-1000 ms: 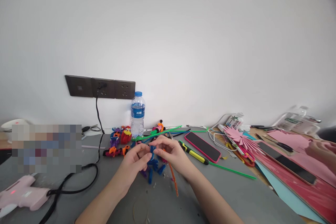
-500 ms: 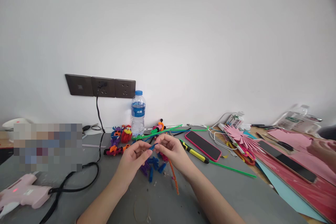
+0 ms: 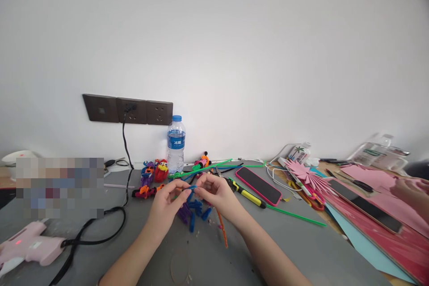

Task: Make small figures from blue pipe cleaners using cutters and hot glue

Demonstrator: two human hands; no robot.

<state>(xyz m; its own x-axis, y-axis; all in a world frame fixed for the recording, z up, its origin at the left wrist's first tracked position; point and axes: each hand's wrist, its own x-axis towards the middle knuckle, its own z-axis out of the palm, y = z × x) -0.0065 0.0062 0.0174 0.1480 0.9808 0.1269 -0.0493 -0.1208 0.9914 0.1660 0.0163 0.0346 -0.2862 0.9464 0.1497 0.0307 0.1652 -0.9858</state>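
Between my fingertips runs a short blue pipe cleaner (image 3: pixel 192 187). My left hand (image 3: pixel 171 199) pinches one end of it, and my right hand (image 3: pixel 215 192) pinches the other. Just below them on the grey table lie blue pipe cleaner pieces (image 3: pixel 196 207) and purple pipe cleaner pieces (image 3: pixel 183 213). An orange pipe cleaner (image 3: pixel 221 229) sticks out from under my right hand. Past my left hand sit small fuzzy figures, among them a purple and orange figure (image 3: pixel 147 173) and a red figure (image 3: pixel 161 171).
A water bottle (image 3: pixel 176 145) stands by the wall. Right of my hands lie a yellow cutter (image 3: pixel 248 195), a pink-cased phone (image 3: pixel 259 186) and a green pipe cleaner (image 3: pixel 296 215). At left rests a pink glue gun (image 3: pixel 35 245) with a black cord. Another person's hand (image 3: pixel 410 194) is over pink paper at far right.
My fingertips have drawn slightly apart, and more of the blue pipe cleaner shows between them. The loose pieces on the table stay where they were.
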